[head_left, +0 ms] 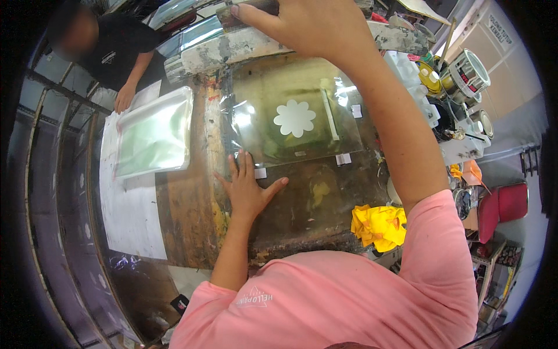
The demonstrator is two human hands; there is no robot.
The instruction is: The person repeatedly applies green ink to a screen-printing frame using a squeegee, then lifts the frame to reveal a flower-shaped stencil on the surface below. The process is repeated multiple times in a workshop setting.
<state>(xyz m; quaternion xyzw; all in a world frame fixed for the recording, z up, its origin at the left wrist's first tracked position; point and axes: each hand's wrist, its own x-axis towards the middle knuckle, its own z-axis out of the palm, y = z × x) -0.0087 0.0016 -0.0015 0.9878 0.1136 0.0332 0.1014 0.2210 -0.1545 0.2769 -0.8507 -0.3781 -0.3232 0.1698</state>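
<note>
Clear sheet (290, 87) on table (296, 200); left hand (245, 189), fingers spread, at its near-left corner; right hand (305, 23) over stained bar (224, 51), finger state untellable; uneven left-hand pressure could skew the sheet.

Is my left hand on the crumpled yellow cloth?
No, the left hand is spread by a corner of the transparent sheet, left of the yellow cloth.

We find the right hand (317, 26) cut off by the upper edge, so we cannot tell its grip; a co-worker's head (74, 29) is blurred; the lower edge crops the pink shirt (331, 296).
</note>
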